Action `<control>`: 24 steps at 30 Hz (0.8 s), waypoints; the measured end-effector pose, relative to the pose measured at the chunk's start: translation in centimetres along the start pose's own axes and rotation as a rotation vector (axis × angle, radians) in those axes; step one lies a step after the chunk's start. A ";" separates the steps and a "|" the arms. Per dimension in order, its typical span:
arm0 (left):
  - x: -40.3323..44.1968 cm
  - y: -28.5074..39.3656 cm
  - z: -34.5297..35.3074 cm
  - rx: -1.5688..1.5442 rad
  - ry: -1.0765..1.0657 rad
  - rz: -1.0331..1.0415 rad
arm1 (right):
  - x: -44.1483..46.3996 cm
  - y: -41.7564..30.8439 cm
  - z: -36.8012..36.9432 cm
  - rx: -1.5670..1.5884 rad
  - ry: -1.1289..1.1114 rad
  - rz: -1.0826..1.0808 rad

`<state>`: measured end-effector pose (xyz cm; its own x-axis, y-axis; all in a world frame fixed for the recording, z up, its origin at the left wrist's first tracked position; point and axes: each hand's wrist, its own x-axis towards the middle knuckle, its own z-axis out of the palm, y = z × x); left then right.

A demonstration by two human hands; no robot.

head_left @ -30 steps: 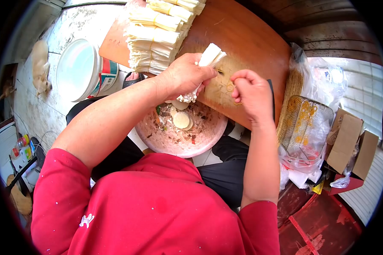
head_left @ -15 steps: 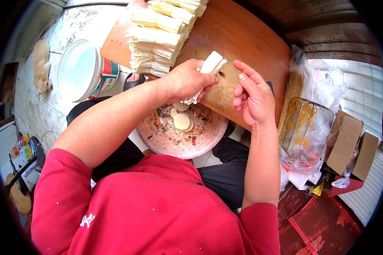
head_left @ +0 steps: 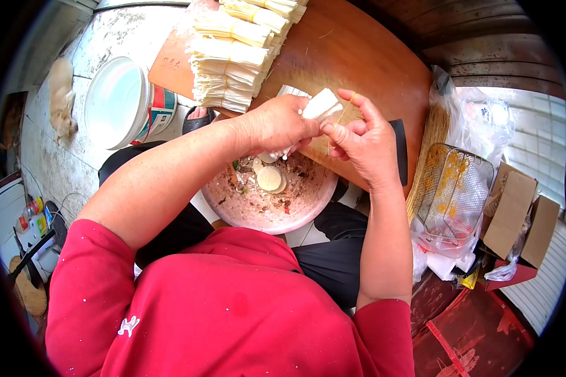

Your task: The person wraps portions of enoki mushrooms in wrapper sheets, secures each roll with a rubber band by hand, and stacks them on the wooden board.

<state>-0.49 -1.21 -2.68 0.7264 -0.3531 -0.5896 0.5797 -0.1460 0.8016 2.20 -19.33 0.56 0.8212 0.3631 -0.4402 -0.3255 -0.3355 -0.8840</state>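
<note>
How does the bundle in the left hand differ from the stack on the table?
Size: the bundle is one small bunch; the stack is many bunches piled together.
Support: the bundle is gripped in the left hand; the stack lies on the table.
View: the bundle is partly hidden by the hand; much of the stack shows.
Both are pale and look made of thin strips.

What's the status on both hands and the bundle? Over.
Left hand gripping white bundle. Right hand close beside it, yellow band on fingers; can't tell if looped around bundle. Nothing visible in the way.
</note>
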 end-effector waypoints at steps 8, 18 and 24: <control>0.1 0.8 -0.5 -0.091 0.266 0.050 | 0.0 0.9 -0.4 -0.196 -0.029 -0.011; -0.3 1.4 -0.6 -0.128 0.270 0.089 | -2.2 3.5 4.0 -0.565 -0.691 -0.054; 0.1 0.9 -0.5 -0.139 0.232 0.085 | -3.0 6.3 5.7 -0.672 -0.695 -0.257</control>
<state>0.28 -0.87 -2.10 0.8305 -0.1356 -0.5402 0.5463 0.0087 0.8376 -4.99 -17.62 -4.60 0.3036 0.8493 -0.4318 0.3323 -0.5192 -0.7874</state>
